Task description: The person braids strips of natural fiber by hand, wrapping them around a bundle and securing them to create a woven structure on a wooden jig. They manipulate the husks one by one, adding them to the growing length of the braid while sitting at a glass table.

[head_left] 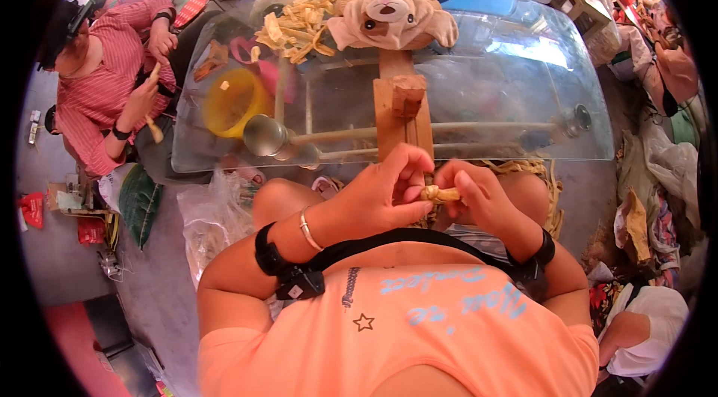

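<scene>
In the head view my left hand [396, 191] pinches a small knotted piece of pale yellow fibre strip [436, 194] between thumb and curled fingers. My right hand [475, 195] grips the same piece from the other side, its thumb lying along it. Both hands are just below the near edge of a glass table [501, 98], beside an upright wooden block fixture [405, 105]. More long straw-coloured strips [553, 195] hang under the table edge at the right, partly hidden by my right arm.
A plush dog-face piece [396, 15] and a pile of husk strips [295, 23] lie on the glass. A yellow bucket [232, 101] shows at left. A co-worker in red stripes [97, 98] holds a small stick-like piece. Bags [209, 232] and cloth [666, 172] lie either side of me.
</scene>
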`<state>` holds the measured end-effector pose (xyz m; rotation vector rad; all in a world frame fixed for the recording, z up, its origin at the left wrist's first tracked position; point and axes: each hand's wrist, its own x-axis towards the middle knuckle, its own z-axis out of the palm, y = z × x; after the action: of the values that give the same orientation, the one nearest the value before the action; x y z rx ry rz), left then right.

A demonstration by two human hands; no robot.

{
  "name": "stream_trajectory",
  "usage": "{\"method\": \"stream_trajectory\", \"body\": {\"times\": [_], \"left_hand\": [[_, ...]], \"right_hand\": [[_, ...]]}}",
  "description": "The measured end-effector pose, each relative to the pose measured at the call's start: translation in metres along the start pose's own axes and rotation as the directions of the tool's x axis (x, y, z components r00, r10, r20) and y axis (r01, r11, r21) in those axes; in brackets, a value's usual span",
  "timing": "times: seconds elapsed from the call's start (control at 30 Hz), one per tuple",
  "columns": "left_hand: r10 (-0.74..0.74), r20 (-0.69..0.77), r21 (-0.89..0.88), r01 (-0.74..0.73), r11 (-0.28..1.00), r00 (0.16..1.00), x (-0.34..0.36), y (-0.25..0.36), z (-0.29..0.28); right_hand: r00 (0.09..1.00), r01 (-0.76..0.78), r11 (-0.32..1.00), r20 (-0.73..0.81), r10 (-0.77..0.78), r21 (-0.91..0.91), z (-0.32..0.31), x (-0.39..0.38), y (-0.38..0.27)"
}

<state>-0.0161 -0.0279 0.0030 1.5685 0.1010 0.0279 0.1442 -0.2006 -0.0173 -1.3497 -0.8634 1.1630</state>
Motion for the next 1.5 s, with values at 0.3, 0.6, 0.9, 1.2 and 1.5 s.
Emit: {"method": "stream_trajectory", "body": {"times": [0.3,0.6,0.9,1.2,1.5], "left_hand": [[-0.011,-0.257,0.332,0.099,0.938,0.966,-0.002,-0.015,-0.009],[0.137,-0.320,0.394,0.000,0.919,0.938,0.017,-0.015,-0.042],[0.097,-0.400,0.490,0.123,0.863,0.911,0.014,-0.059,-0.064],[0.315,-0.540,0.522,0.017,0.853,0.780,0.006,-0.036,-0.082],[0.520,-0.605,0.667,0.027,0.744,0.603,0.022,-0.016,-0.100]], "right_hand": [[0.993,0.088,0.920,-0.040,-0.111,-0.383,0.009,0.022,-0.011],[0.928,0.216,0.843,-0.167,-0.334,-0.492,-0.006,0.064,-0.004],[0.929,0.183,0.749,-0.137,-0.343,-0.636,-0.013,0.066,0.018],[0.917,0.300,0.627,0.037,-0.397,-0.719,-0.006,0.029,-0.022],[0.854,0.506,0.579,0.467,-0.230,-0.639,0.102,0.041,-0.061]]}}
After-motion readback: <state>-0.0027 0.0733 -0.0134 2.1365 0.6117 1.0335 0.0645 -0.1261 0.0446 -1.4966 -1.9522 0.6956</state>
